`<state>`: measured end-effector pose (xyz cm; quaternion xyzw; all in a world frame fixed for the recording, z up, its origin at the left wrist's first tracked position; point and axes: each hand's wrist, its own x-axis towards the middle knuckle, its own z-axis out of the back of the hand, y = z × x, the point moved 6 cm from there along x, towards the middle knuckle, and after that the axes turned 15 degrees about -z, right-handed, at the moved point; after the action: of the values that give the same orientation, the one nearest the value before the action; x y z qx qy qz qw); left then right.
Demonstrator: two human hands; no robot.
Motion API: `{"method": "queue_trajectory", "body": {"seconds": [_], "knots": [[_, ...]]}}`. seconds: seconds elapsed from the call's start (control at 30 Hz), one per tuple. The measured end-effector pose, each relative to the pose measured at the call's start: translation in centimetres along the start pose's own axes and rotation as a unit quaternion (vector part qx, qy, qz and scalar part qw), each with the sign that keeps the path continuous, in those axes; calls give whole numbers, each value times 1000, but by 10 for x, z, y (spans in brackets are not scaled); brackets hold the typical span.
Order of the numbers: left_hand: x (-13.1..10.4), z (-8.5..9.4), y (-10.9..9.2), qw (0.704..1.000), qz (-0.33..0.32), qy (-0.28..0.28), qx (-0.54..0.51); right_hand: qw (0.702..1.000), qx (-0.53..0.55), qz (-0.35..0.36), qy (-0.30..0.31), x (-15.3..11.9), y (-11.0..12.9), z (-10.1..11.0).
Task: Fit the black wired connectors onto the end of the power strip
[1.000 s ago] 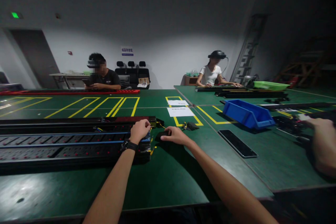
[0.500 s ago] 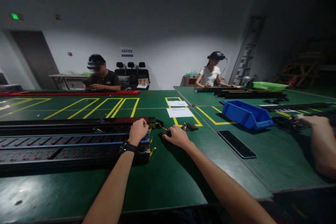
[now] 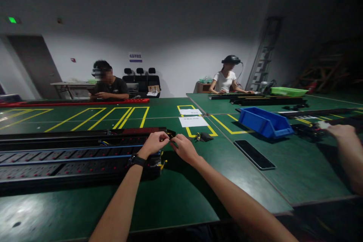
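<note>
Long black power strips (image 3: 36,168) with rows of sockets and small red dots lie side by side at the left, blue edges between them. At their right end, my left hand (image 3: 154,144), with a black watch on its wrist, has its fingers pinched together. Facing it, my right hand (image 3: 185,149) pinches a small black part (image 3: 171,134) that sticks out past the strip's end. The fingertips nearly meet, and what is between the left ones is hidden. Yellow wire ends (image 3: 163,163) poke out from the nearer strip's end.
Right of my hands lie small black parts with a yellow wire (image 3: 204,137), paper sheets (image 3: 193,121), a phone (image 3: 254,154) and a blue bin (image 3: 265,123). Another person's hand (image 3: 342,132) works at the far right. Two people sit across the green table (image 3: 215,181).
My right hand has moved up and left with the black part, to the strip's end. My left hand has shifted slightly right and down, its fingers now turned toward the right hand.
</note>
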<state>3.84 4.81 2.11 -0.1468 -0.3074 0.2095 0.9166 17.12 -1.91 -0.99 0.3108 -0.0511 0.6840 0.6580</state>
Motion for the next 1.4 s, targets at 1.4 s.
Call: {"method": "queue_trajectory", "body": {"seconds": [1.4], "knots": [[-13, 15, 9, 978, 163, -16, 128, 974, -109, -200, 6, 79, -38, -28]]}}
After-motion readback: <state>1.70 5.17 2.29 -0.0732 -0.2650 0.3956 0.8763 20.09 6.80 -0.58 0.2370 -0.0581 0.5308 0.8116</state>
